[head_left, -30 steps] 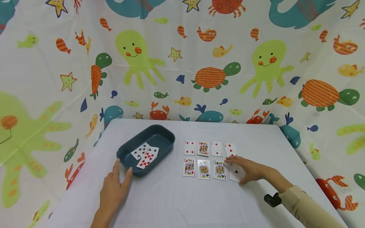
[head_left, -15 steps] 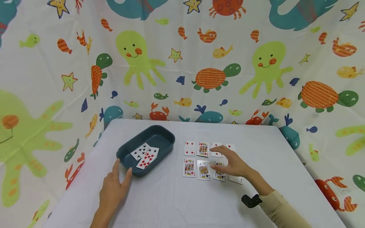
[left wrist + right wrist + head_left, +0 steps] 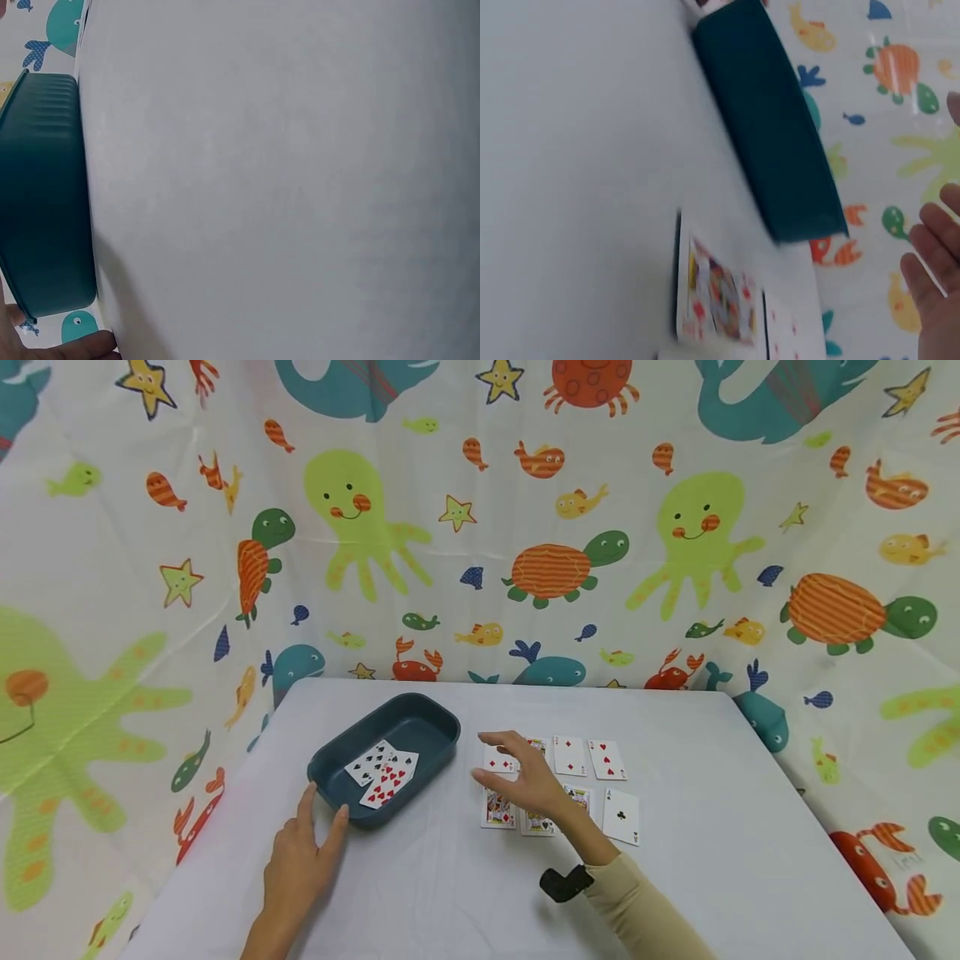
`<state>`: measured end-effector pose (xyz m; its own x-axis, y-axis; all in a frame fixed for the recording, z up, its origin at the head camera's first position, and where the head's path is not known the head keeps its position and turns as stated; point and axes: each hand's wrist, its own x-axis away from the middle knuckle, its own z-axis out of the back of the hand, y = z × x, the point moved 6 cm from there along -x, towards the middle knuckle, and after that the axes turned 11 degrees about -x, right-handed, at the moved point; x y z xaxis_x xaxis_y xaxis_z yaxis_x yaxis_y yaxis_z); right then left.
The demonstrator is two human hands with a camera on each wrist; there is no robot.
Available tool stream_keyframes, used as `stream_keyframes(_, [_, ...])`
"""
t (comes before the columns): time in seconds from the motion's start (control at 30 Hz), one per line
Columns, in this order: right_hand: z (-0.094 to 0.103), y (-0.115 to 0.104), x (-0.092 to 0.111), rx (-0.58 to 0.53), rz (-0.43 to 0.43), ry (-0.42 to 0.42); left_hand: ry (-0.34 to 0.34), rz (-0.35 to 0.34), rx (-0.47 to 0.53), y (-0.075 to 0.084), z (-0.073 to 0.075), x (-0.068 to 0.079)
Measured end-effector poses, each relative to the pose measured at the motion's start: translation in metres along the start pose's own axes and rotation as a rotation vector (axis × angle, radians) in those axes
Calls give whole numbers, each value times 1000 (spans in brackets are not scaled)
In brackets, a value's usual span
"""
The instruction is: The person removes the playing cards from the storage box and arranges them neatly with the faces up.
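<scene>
My left hand [image 3: 300, 868] rests at the near-left end of a dark teal oblong tray [image 3: 427, 706], its index finger and thumb at the rim with fingers relaxed. Inside the tray lie a spade card [image 3: 367, 763] and a heart card [image 3: 389, 781], overlapping. My right hand [image 3: 528, 781] hovers, fingers spread and holding nothing, over the left part of two rows of face-up playing cards. It partly hides several of them, including a diamond face card [image 3: 498, 811]. To its right show a diamond card [image 3: 570, 755], a heart card [image 3: 607, 760] and a club card [image 3: 621, 816].
A white cloth covers the table [image 3: 712, 860]. Behind and beside it hangs a curtain [image 3: 420, 543] printed with sea animals. In the left wrist view the side of the tray [image 3: 45, 195] stands at the left edge.
My right hand has moved left from the right end of the card rows to their left end, uncovering the club and heart cards. My left hand stays at the tray.
</scene>
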<state>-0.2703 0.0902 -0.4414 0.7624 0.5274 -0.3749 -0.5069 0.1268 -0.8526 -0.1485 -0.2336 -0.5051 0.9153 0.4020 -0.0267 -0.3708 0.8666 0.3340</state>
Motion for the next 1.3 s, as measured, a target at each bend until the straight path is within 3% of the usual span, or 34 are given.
stream_keyframes(0.27, [-50, -4, -29, -5, -51, 35, 12, 3, -2, 1, -2, 0])
stream_keyframes(0.53, [-90, -4, -47, 71, -136, -25, 35, 11, -3, 0, -2, 0])
stream_keyframes(0.9, [-124, -3, -67, 118, -166, -80, 28, -9, 7, 1, -1, 1])
stream_keyframes(1.3, [-142, -2, -77, 283, -246, -182, 8, -6, 10, 1, -2, 3])
